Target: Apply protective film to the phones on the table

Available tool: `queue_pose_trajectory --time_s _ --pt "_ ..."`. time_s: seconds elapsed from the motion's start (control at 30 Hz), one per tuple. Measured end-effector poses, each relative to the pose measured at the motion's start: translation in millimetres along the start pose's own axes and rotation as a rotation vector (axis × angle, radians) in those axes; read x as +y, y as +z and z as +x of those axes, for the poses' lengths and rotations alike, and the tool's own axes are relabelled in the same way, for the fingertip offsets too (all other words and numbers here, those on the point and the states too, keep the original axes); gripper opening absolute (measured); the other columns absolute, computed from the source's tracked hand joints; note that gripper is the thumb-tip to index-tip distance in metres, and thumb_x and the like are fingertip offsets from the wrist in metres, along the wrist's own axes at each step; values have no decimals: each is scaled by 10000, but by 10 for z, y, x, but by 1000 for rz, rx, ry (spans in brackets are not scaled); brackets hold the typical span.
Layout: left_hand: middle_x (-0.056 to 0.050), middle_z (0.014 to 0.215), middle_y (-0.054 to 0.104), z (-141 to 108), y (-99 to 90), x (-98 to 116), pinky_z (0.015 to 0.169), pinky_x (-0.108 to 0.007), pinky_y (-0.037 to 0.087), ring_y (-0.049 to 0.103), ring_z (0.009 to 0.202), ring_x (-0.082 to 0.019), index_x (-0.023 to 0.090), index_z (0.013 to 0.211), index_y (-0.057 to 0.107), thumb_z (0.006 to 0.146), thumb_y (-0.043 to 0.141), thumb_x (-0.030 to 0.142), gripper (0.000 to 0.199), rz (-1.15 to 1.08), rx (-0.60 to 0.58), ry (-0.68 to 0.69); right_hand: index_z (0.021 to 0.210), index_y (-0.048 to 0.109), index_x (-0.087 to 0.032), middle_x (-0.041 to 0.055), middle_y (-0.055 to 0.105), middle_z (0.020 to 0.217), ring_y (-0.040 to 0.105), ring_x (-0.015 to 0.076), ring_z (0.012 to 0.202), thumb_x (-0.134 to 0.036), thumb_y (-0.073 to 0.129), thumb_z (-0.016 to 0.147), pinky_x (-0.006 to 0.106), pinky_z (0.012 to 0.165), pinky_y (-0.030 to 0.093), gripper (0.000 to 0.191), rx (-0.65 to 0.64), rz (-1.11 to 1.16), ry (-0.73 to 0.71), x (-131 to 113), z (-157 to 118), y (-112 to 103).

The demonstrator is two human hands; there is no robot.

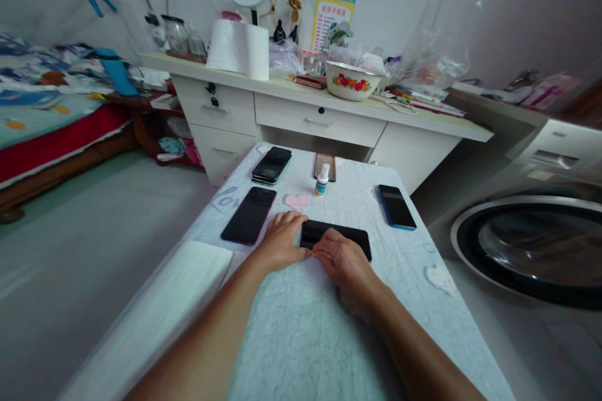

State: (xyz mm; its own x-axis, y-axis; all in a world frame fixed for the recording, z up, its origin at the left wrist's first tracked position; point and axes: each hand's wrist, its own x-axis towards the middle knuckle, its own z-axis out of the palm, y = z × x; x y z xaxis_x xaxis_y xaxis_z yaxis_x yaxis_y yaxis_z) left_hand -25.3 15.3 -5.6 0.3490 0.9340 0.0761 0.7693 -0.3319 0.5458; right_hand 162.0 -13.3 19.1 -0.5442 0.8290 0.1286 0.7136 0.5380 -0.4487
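Note:
A black smartphone (356, 239) lies flat and crosswise on the cloth-covered table in front of me. My left hand (281, 242) grips its left end, fingers at the far corner and thumb at the near edge. Over the phone's near edge, my right hand (345, 261) is closed in a pinch beside my left thumb. Whatever sits between those fingertips is too small to make out. Just beyond the phone stands a small white spray bottle (322, 180) with a blue and orange label. A pink heart-shaped patch (296, 202) is left of the bottle.
A red-edged phone (249, 215) and a stack of phones (271, 165) lie left; a blue-edged phone (397, 207) lies right. A phone case (331, 168) is behind the bottle. A white desk (320, 122) stands ahead, a washing machine (527, 213) at right.

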Motion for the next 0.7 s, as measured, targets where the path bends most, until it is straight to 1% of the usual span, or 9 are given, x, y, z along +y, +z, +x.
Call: queue_pose_trajectory --time_s 0.1,0.23,0.37,0.5,0.7 --pt "-48 1313 450 2 -1 -1 1029 -377 327 375 1218 -264 247 1276 440 632 642 307 678 -1 -7 2 860 666 -208 14 557 853 538 116 740 -169 484 880 209 670 404 187 -10 18 -24 7 -28 6" --pt "-43 1319 446 8 11 -2 1030 -370 330 373 1221 -264 248 1283 436 600 626 271 709 5 -8 -9 877 664 -212 17 553 875 537 117 744 -169 478 882 207 660 401 190 9 11 -12 5 -32 31" --pt "-46 1320 448 10 18 4 1028 -371 328 377 1214 -267 243 1285 437 595 619 270 715 6 -10 -17 896 669 -218 25 564 906 541 120 748 -167 483 879 208 661 400 193 38 -12 19 -32 3 40" --pt "-45 1315 452 8 12 11 1022 -380 332 382 1202 -270 250 1282 441 594 628 282 714 11 -9 -16 909 681 -221 32 581 924 554 125 759 -172 485 878 205 657 401 205 35 -49 59 -58 51 33" --pt "-44 1300 464 8 15 19 1019 -395 336 393 1197 -279 261 1269 444 605 623 287 688 30 -2 -14 964 683 -225 47 598 971 570 140 800 -173 474 883 214 698 416 230 73 -120 131 5 85 41"
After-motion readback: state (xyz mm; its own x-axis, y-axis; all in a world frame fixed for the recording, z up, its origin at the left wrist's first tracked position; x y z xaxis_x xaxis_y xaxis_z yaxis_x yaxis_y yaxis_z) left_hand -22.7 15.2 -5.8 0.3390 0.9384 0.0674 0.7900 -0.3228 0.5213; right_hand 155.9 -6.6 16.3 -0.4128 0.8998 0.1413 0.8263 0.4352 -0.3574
